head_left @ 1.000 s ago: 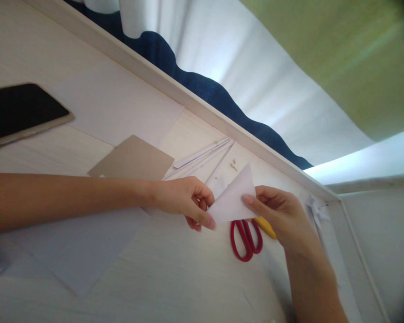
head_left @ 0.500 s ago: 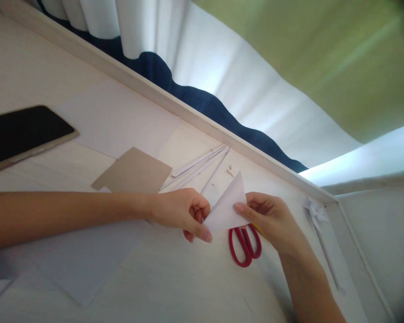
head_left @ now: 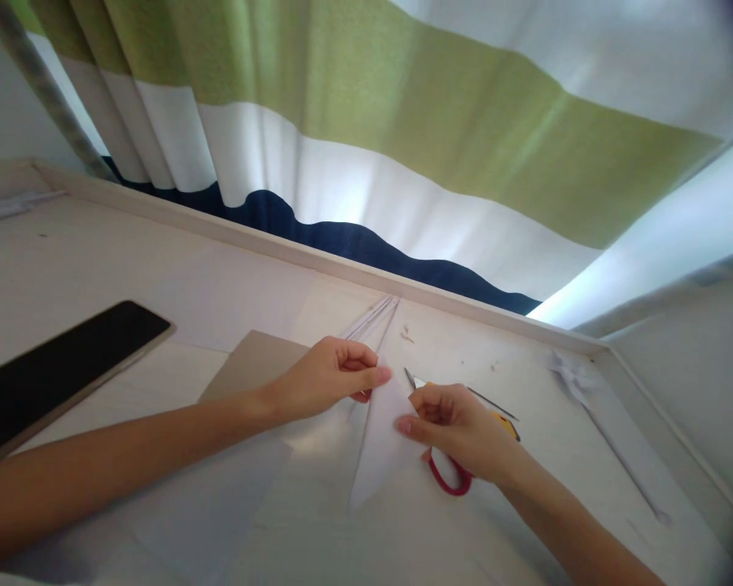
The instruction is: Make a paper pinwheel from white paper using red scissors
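A folded white paper triangle (head_left: 382,443) hangs between my hands, its long point toward me. My left hand (head_left: 345,373) pinches its upper corner between thumb and fingers. At the right edge of the paper, my right hand (head_left: 449,427) grips it with the thumb on top. Red-handled scissors (head_left: 455,486) lie on the table under my right hand, partly hidden by it. Something yellow (head_left: 506,423) shows beside that hand. Behind my left hand are thin folded paper strips (head_left: 370,317).
A black phone (head_left: 73,366) lies at the left. Brown card (head_left: 250,362) and white sheets (head_left: 238,293) are around my left forearm. A paper piece with a long stem (head_left: 611,439) is at the right. The raised table edge (head_left: 293,259) runs before a striped curtain (head_left: 366,98).
The view has tilted and shifted. The paper triangle has turned so its long point faces down, and my left hand has moved from its lower left corner to the top.
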A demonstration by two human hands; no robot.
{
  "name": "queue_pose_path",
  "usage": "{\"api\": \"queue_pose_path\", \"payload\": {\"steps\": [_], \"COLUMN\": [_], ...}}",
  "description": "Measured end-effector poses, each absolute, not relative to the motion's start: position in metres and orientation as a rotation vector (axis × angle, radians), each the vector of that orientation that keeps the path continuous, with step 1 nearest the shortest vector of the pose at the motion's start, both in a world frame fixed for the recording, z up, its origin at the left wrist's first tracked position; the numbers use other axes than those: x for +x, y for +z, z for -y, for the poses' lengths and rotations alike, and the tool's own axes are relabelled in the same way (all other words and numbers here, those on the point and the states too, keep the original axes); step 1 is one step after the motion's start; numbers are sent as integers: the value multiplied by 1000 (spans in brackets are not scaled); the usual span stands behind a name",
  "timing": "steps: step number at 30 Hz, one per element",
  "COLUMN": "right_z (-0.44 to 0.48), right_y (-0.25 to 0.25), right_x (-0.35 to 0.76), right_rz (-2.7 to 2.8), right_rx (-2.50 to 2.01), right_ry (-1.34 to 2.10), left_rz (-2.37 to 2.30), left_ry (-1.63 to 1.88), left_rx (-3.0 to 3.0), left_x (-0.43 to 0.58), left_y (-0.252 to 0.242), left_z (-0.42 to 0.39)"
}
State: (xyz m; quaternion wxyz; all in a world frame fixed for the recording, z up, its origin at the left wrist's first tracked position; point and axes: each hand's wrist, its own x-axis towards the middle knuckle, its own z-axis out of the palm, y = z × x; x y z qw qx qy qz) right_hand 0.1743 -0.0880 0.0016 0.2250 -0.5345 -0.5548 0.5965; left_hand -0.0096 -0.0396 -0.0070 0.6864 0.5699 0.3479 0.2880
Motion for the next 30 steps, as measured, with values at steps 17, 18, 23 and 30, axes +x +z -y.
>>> {"api": "queue_pose_path", "payload": {"steps": [17, 18, 23, 30], "right_z": [103, 103, 106, 105], "right_y": [-1, -1, -3, -3], "right_x": [173, 173, 172, 171], "right_rz": [1481, 1478, 1431, 1367], "right_rx": [-1542, -1541, -1485, -1502], "right_ry": [1597, 1596, 1636, 1616], "left_rz": [-798, -803, -826, -753], "left_ry": [551, 552, 585, 435], "left_rx": [1210, 1220, 1339, 1311], "left_x": [-11, -11, -12, -11], "left_y": [-4, -4, -4, -7], "left_z": [45, 45, 44, 53]}}
